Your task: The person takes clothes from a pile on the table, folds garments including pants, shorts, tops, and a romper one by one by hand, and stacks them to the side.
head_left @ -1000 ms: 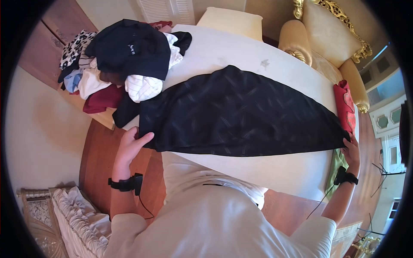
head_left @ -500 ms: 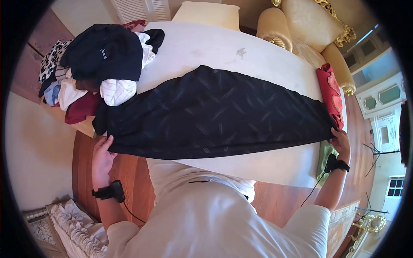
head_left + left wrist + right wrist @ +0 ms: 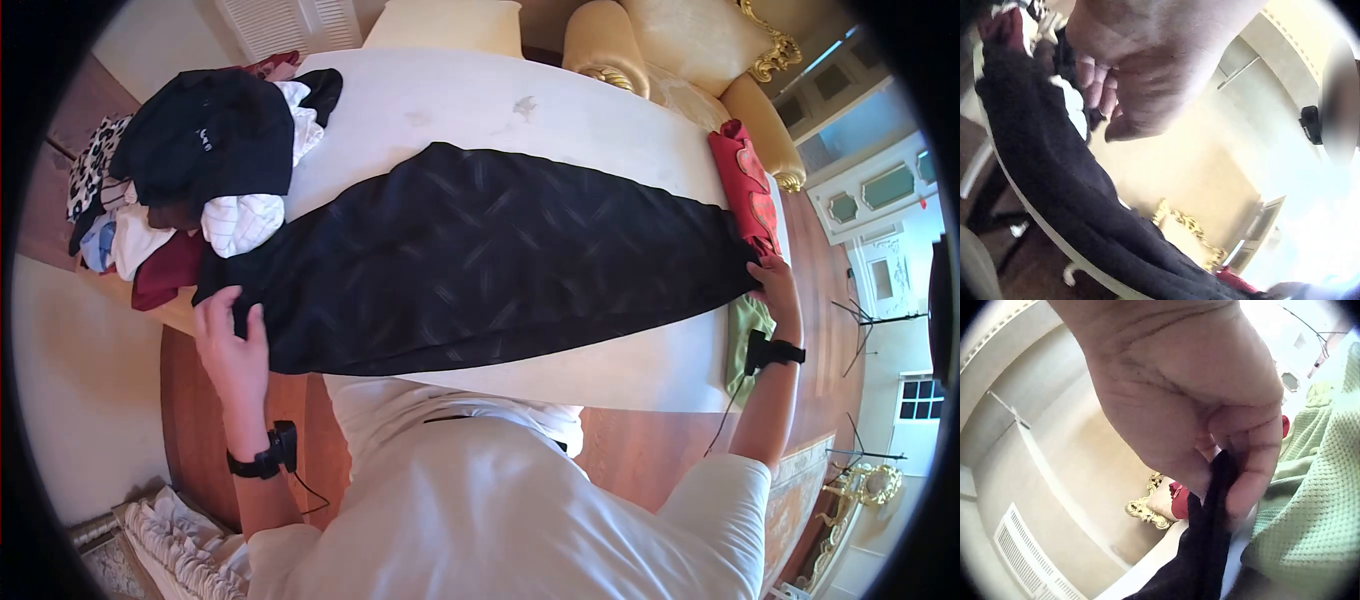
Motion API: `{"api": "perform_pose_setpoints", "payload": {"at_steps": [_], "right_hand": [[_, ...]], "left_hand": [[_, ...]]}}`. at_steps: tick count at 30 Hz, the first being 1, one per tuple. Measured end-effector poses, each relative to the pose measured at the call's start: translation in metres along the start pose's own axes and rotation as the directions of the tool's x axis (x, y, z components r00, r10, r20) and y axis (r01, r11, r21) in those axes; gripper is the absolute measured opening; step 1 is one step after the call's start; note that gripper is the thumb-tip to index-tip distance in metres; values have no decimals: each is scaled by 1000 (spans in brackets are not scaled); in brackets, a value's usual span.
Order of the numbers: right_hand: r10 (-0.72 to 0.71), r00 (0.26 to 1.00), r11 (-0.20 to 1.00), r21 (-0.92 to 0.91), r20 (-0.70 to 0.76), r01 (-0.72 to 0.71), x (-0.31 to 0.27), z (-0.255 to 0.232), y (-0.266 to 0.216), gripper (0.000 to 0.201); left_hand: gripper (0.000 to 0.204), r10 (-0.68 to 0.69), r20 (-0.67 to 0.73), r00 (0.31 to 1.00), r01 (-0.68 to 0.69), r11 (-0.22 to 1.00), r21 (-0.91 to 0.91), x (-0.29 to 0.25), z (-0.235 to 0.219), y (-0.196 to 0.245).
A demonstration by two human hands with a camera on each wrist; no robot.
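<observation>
A long black garment (image 3: 480, 255) with faint grey streaks lies spread across the white table (image 3: 590, 365). My left hand (image 3: 232, 345) is at the garment's left end, fingers apart and thumb spread away from them. In the left wrist view, that hand (image 3: 1147, 75) hovers over the black fabric (image 3: 1079, 181), with no cloth pinched in it. At the other end, my right hand (image 3: 778, 290) pinches the garment's corner. The right wrist view shows a fold of black fabric (image 3: 1213, 506) between the thumb and fingers.
A heap of clothes, topped by a black shirt (image 3: 205, 140), sits at the table's left end. A red folded item (image 3: 745, 190) and a green waffle-textured cloth (image 3: 745, 340) lie at the right edge. Beyond the table stands a gold-trimmed armchair (image 3: 610, 60).
The garment was drawn out to the left and its near edge straightened. My left hand, which pinched the left corner, has now let go and spread its fingers; the right keeps its pinch.
</observation>
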State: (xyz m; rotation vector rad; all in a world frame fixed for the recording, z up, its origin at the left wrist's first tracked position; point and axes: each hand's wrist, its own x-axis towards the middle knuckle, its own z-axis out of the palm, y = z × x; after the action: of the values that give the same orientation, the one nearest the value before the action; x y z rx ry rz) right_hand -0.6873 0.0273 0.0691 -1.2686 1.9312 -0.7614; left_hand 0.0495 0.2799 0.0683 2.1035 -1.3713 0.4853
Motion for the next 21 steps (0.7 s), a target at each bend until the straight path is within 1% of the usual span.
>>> {"api": "perform_pose_setpoints", "payload": {"at_steps": [1, 2, 3, 4, 5, 6, 7, 8, 9, 11, 12, 13, 14, 16, 17, 19, 20, 21], "right_hand": [[-52, 997, 989, -140, -64, 43, 1, 1, 1, 28], [-172, 971, 972, -188, -165, 141, 17, 2, 22, 23], [-234, 972, 911, -350, 0, 219, 21, -6, 18, 22], [-220, 975, 839, -514, -21, 178, 14, -2, 7, 25], [-401, 914, 730, -625, -63, 277, 4, 5, 3, 26], [-381, 917, 740, -633, -119, 225, -12, 12, -10, 28], [-347, 927, 787, -582, -141, 206, -19, 17, -19, 26], [-406, 902, 765, -595, -147, 247, -10, 16, -6, 25], [-424, 892, 754, -606, -157, 252, -5, 14, 1, 25], [-439, 883, 744, -619, -168, 252, -7, 12, 0, 24], [-393, 905, 750, -626, -162, 214, -9, 11, -2, 24], [-347, 925, 755, -631, -154, 178, -11, 11, -3, 24], [-345, 925, 756, -631, -158, 174, -11, 10, -1, 24], [-431, 878, 783, -570, -210, 248, -14, 12, 1, 22], [-429, 878, 785, -569, -211, 247, -17, 12, -2, 22], [-474, 844, 818, -480, -250, 318, -23, 14, -7, 21], [-472, 845, 820, -478, -251, 316, -18, 11, -1, 21], [-436, 874, 874, -332, -215, 354, -7, 6, 9, 20]], "left_hand": [[28, 72, 109, 992, -52, 983, -176, -1, 1, 18], [23, 167, 197, 966, -87, 929, -360, 0, 4, 36], [10, 248, 297, 922, -91, 885, -457, -2, 6, 52], [14, 288, 375, 881, -37, 833, -552, -7, 11, 68], [17, 352, 373, 859, -69, 800, -596, -13, 18, 82], [19, 413, 366, 834, -103, 768, -633, -18, 25, 94], [23, 457, 363, 812, -134, 750, -647, -22, 31, 103], [26, 494, 362, 791, -164, 740, -653, -25, 36, 110], [26, 499, 368, 785, -168, 743, -648, -27, 37, 118], [23, 516, 364, 775, -194, 743, -641, -30, 44, 119], [20, 522, 366, 770, -216, 754, -621, -31, 47, 118], [17, 522, 343, 781, -224, 747, -626, -31, 48, 117], [17, 525, 342, 779, -226, 744, -628, -30, 48, 116], [16, 495, 312, 811, -208, 742, -638, -30, 47, 116], [16, 497, 312, 810, -210, 742, -637, -29, 45, 117], [15, 468, 197, 861, -230, 705, -671, -28, 42, 118], [15, 471, 198, 860, -232, 705, -670, -27, 40, 117], [15, 482, 184, 856, -236, 683, -691, -27, 38, 116]]}}
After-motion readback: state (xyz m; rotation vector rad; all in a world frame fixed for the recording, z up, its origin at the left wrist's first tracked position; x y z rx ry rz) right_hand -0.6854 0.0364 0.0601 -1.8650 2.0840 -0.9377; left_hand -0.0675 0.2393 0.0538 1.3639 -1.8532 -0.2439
